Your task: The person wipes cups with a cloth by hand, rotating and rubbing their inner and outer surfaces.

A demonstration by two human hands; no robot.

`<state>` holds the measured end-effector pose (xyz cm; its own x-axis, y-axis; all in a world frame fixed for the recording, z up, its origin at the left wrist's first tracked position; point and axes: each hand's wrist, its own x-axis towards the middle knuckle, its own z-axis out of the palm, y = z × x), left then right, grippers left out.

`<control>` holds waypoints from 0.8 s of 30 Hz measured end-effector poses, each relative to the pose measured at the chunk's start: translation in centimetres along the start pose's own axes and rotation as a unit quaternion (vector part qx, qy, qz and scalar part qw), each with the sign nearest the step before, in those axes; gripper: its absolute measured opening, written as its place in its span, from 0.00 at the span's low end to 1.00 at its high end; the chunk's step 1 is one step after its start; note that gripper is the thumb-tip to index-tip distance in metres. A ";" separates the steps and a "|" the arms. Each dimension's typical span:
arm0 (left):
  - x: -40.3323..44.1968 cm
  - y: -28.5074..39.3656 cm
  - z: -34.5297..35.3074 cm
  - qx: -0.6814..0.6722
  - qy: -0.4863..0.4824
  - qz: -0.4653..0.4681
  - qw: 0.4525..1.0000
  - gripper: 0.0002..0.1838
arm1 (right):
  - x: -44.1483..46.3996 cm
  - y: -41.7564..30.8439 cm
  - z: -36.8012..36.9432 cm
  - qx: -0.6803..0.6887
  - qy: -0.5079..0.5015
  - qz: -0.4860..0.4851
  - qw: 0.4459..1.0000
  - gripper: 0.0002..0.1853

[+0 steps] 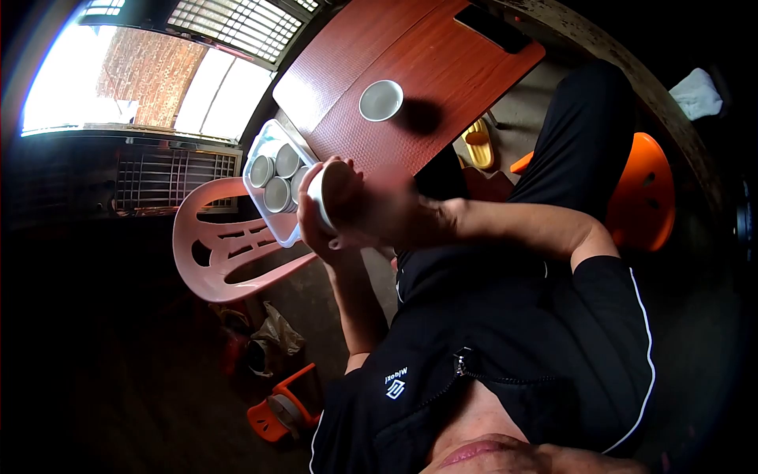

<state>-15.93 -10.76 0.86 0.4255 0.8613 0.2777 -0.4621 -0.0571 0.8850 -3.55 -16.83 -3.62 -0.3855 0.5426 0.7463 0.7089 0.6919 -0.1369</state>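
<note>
My left hand (311,231) is closed around a white cup (317,197), which is tilted on its side beside the table's near corner. Close against the cup's other side is my right hand (414,215), smeared by motion, so its fingers and anything in them cannot be made out. Another white cup (381,101) stands on the red table (339,71). Just beyond my left hand, a clear plastic bin (282,229) holds several similar cups (277,194).
A pink plastic chair (193,265) sits under the bin. On the table's far end lies a black phone (491,28). Yellow slippers (478,144) are on the floor by the table, an orange chair (649,193) is at right, and a plastic bag (276,336) lies lower left.
</note>
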 end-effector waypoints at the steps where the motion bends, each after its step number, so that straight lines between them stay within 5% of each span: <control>1: 0.1 0.9 -0.1 -0.007 0.001 -0.068 0.998 0.30 | 0.0 1.3 0.7 -0.008 0.001 -0.016 1.000 0.24; 7: 0.0 0.7 -0.6 -0.123 0.056 -0.280 0.951 0.31 | 0.4 -0.2 -1.3 0.095 -0.041 -0.014 0.995 0.33; 11: 0.5 -1.0 -2.7 -0.096 0.061 -0.234 0.966 0.31 | -0.1 1.9 0.5 0.026 -0.069 0.002 0.997 0.34; 14: 0.4 -0.3 -1.4 -0.030 -0.013 -0.173 0.984 0.27 | -1.0 0.2 0.6 0.163 0.008 0.054 0.985 0.32; 15: 0.1 -0.8 -1.3 -0.034 0.049 -0.165 0.984 0.26 | -1.1 -0.5 0.3 0.228 0.066 0.057 0.970 0.30; 16: 0.0 -1.1 -0.9 0.113 0.046 -0.048 0.991 0.26 | -2.0 -0.4 1.0 0.198 0.093 0.060 0.974 0.26; 17: -0.1 -1.4 -0.6 0.257 0.042 0.069 0.963 0.27 | -2.0 -0.2 0.6 0.290 0.101 0.132 0.942 0.22; 18: -0.1 -2.4 -1.1 0.322 0.046 0.179 0.929 0.27 | -0.6 -0.3 -1.0 0.501 0.099 0.294 0.808 0.19; 19: -0.2 -3.6 -1.1 0.349 0.048 0.275 0.894 0.27 | 1.1 -0.3 -2.5 0.656 0.137 0.418 0.613 0.17; 20: -0.3 -4.3 -0.9 0.360 0.042 0.297 0.884 0.27 | 2.5 -0.5 -3.3 0.721 0.179 0.486 0.459 0.16; 21: -0.2 -4.6 -0.6 0.369 0.036 0.321 0.872 0.27 | 3.3 -0.6 -3.5 0.724 0.195 0.491 0.443 0.16; 23: -0.6 -4.7 -1.0 0.306 0.082 0.221 0.922 0.28 | 2.5 -2.0 -1.9 0.514 0.154 0.389 0.749 0.17; 24: -0.3 -4.3 -0.8 0.226 0.086 0.147 0.959 0.29 | 1.7 -1.9 -0.5 0.396 0.121 0.300 0.859 0.17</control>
<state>-14.64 -10.36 -3.35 0.1748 0.8428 0.5091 -0.1415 -0.4901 0.8601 -5.26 -17.50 -1.80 0.1112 0.8661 0.4873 0.0758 0.4815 -0.8731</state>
